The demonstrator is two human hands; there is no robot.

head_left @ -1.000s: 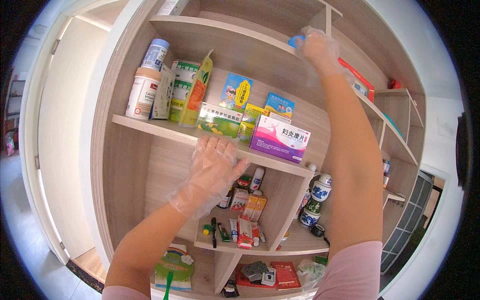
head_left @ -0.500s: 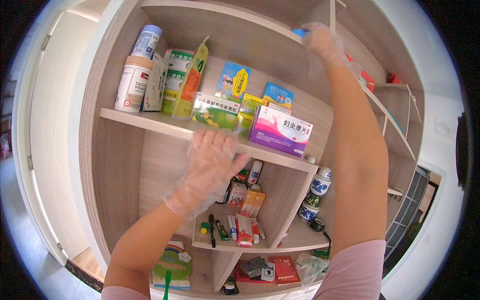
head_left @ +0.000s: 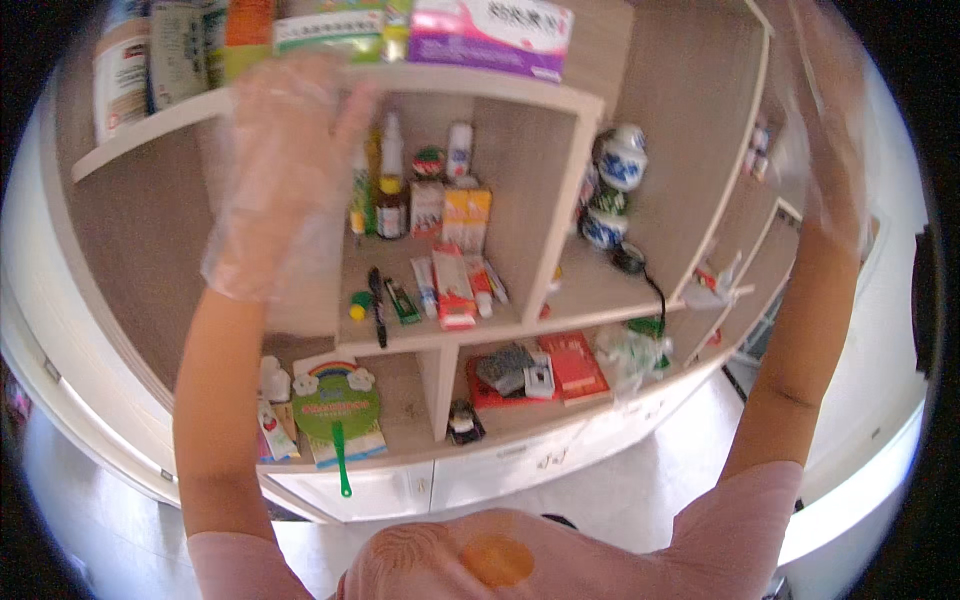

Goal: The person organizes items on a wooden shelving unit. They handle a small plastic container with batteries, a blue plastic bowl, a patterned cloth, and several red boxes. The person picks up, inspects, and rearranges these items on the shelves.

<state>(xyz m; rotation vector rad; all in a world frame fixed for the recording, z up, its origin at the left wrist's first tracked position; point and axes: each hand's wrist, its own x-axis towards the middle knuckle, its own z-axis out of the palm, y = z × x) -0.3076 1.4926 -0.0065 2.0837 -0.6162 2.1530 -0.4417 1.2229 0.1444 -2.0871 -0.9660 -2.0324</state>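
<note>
My left hand, in a clear plastic glove, is raised at the edge of the upper shelf. Its thumb stands apart and I see nothing held in it. Just behind the fingertips are a green and white medicine box and a purple and white medicine box. My right hand, gloved likewise, is lifted at the far right beside the shelving. Motion smears its fingers, so I cannot make out whether it holds anything.
The middle compartment holds a brown bottle, an orange box and a black marker. Blue and white jars stand right of the divider. Below lie a green fan and red booklets. White cabinet doors are underneath.
My view has tilted down, so the shelves sit higher in the picture. My right hand has come away from the top shelf toward the right. The left hand stays near the shelf edge.
</note>
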